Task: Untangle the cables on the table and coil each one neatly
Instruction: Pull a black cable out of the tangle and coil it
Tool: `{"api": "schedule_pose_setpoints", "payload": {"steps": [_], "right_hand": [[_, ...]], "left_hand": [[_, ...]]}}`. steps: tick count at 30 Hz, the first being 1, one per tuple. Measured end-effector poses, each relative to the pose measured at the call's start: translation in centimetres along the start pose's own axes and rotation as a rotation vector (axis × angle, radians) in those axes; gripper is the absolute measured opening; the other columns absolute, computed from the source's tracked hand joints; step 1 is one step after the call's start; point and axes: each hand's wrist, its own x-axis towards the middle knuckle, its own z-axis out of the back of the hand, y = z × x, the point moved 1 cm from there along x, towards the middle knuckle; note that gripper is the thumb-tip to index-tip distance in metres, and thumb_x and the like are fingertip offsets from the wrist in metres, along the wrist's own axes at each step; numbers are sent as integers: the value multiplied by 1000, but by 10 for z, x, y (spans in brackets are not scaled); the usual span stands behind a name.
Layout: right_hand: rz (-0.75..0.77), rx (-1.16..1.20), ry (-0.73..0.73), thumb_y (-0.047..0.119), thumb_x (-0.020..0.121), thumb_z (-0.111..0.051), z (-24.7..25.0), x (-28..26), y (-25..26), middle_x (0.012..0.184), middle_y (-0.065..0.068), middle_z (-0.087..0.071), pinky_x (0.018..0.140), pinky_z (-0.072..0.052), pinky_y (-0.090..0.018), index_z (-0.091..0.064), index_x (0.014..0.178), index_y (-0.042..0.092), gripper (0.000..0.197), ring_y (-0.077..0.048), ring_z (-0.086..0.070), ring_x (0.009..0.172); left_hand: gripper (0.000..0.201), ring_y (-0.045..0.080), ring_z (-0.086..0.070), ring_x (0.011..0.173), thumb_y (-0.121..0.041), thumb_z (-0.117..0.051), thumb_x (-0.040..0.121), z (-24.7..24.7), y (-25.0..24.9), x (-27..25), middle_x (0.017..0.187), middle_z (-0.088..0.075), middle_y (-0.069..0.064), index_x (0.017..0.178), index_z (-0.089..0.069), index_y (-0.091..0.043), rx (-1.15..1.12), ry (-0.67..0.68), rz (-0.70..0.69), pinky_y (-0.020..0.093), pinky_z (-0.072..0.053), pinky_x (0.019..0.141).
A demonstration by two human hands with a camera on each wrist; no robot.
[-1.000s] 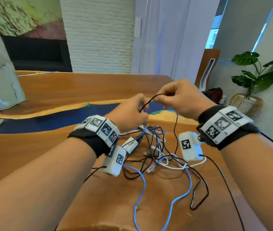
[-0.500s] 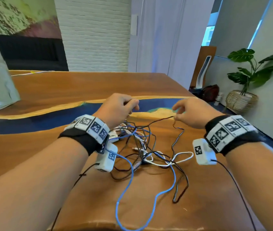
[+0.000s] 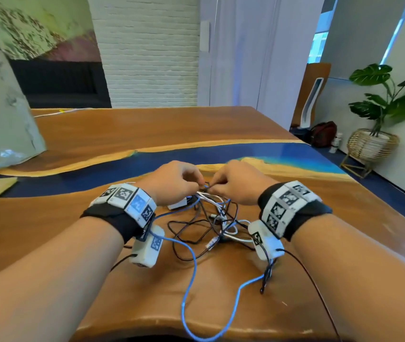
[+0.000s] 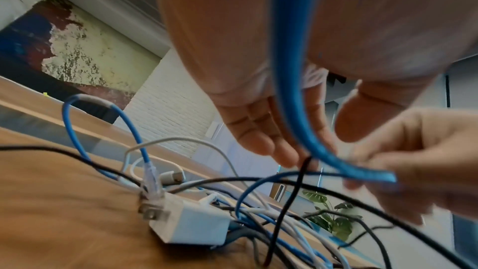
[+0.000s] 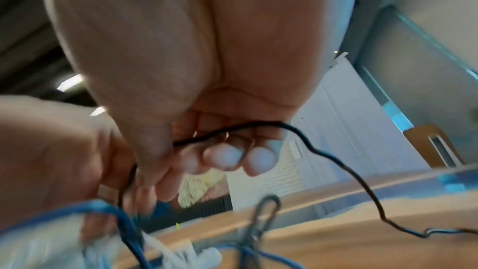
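A tangle of black, white and blue cables [image 3: 212, 219] lies on the wooden table [image 3: 122, 134]. My left hand [image 3: 197, 185] and right hand [image 3: 212, 188] meet just above its far side. In the left wrist view the left fingertips [image 4: 289, 156] pinch a thin black cable [image 4: 297, 187], with a blue cable [image 4: 289, 89] hanging close to the lens. The right hand [image 5: 207, 163] curls round the same thin black cable [image 5: 258, 126]. A white plug adapter [image 4: 191, 224] sits in the tangle. A long blue cable [image 3: 192, 265] trails to the near edge.
A crumpled grey plastic sheet [image 3: 1, 114] stands at the table's left. A blue resin stripe [image 3: 221, 154] crosses the tabletop beyond my hands. The table's right edge [image 3: 369, 193] drops to the floor, where a potted plant [image 3: 374, 141] and a dark bag [image 3: 323, 133] stand.
The hands held the black cable raised, then pulled apart with it stretched between them. Now they have come back together, lower, right over the tangle.
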Motion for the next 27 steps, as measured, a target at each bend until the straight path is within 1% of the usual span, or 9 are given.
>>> {"api": "schedule_pose_setpoints", "payload": {"steps": [7, 11, 13, 14, 16, 18, 20, 23, 27], "right_hand": [[45, 717, -421, 28, 98, -67, 76, -16, -1, 44, 3, -43, 58, -40, -36, -81, 87, 11, 24, -20, -38, 45], [-177, 133, -297, 31, 100, -63, 81, -32, -41, 41, 9, -47, 46, -35, -22, -75, 73, 14, 34, -9, -36, 36], [-308, -170, -76, 32, 103, -58, 71, -35, -55, 68, -1, -69, 58, -47, -28, -74, 78, 12, 35, -7, -60, 56], [-352, -246, -15, 32, 103, -57, 64, -35, -56, 101, -8, -76, 77, -54, -33, -76, 105, 13, 27, -14, -70, 87], [-318, -270, -50, 29, 100, -58, 53, -34, -45, 155, -5, -49, 113, -42, -42, -41, 155, 20, 58, -26, -49, 139], [-149, -141, -154, 24, 97, -61, 48, -30, -22, 163, -1, -37, 120, -32, -39, -22, 161, 25, 75, -24, -37, 148], [-37, -86, -168, 24, 99, -59, 42, -21, -2, 147, -3, -56, 105, -42, -34, -43, 152, 22, 55, -24, -51, 134], [-55, -182, -113, 32, 107, -46, 32, -6, 13, 89, -10, -67, 66, -39, -37, -68, 96, 11, 32, -31, -61, 89], [-33, -95, -163, 31, 107, -45, 32, 0, 13, 81, -9, -68, 68, -45, -38, -69, 86, 9, 39, -28, -62, 81]], "left_hand": [[29, 3, -59, 54, -35, -58, 102, -21, 10, -4, 65, -69, -7, 83, -75, -21, -14, -109, -47, 24, -45, 53], [32, 11, -56, 50, -39, -54, 104, -19, 6, -1, 64, -70, 1, 89, -77, -24, -91, -209, 27, 26, -44, 53], [31, 17, -61, 58, -42, -52, 104, -16, 0, 1, 72, -73, 2, 90, -76, -28, -14, -207, 23, 29, -47, 57], [30, 19, -64, 67, -42, -53, 105, -16, -4, 4, 78, -72, 0, 91, -76, -28, 40, -199, 6, 32, -49, 63], [29, 20, -61, 84, -40, -53, 105, -16, -14, 9, 93, -63, -2, 99, -76, -24, 156, -208, -58, 38, -48, 73], [29, 15, -55, 82, -35, -53, 105, -16, -26, 13, 91, -58, -5, 109, -78, -21, 226, -252, -132, 31, -41, 69], [25, 8, -55, 69, -28, -56, 104, -13, -36, 15, 77, -63, -7, 107, -80, -20, 197, -286, -201, 25, -37, 59], [22, 14, -63, 68, -19, -58, 102, -8, -38, 15, 74, -71, -4, 94, -79, -20, 119, -297, -220, 31, -47, 60], [18, 4, -69, 67, -15, -62, 95, -11, -24, 10, 73, -72, -6, 81, -68, -24, -51, -264, -143, 24, -52, 61]]}}
